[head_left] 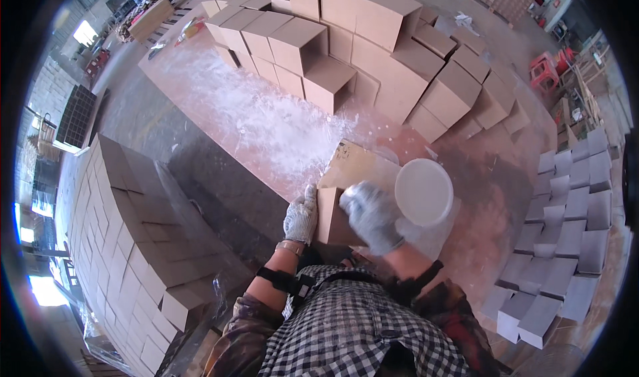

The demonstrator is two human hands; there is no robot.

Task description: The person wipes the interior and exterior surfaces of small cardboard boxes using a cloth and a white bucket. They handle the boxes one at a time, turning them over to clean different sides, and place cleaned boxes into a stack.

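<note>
A small brown cardboard box (327,212) stands close in front of my body. My left hand (301,216), in a pale knit glove, presses against the box's left side and steadies it. Over the box's right side, my right hand (374,218) is curled in a matching glove and slightly blurred by motion. Whatever its fingers may hold is hidden. Beneath and beyond the box lies a tan board (363,165) with a dark stain at its far corner. Just right of my right hand is a round white tub (424,192).
Brown open boxes (373,61) are piled at the far side of the reddish work surface (180,84), which is smeared with white. Another stack of boxes (120,244) rises at left. Grey-white boxes (562,244) stand in rows at right. Red stools (546,71) are farther back.
</note>
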